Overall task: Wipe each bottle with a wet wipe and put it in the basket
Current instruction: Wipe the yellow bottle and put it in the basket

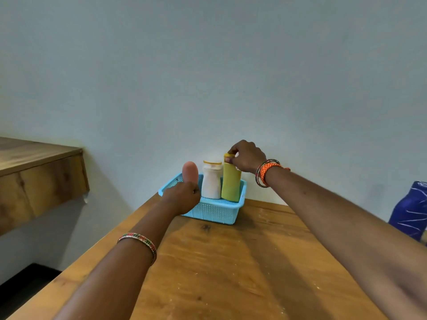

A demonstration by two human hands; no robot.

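The white bottle (211,181) and yellow bottle (231,183) stand in the basket (215,211) on the worktop (231,262). The right hand (248,157) pinches the yellow one's cap. The left hand (182,197) has its grip around the pink bottle (190,172) (probably the last one), lowering it in.

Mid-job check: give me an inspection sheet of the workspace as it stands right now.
Surface: wooden table, pale smudges on top.
Job's things: blue basket at the far edge by the wall; white bottle and yellow bottle upright inside; pink bottle held over its left end. No wipe seen.
Clutter: blue patterned cloth at right edge.
Hands: left hand grips the pink bottle; right hand pinches the yellow bottle's cap.
Cables: nothing seen.
Surroundings: plain wall; wooden shelf at left.
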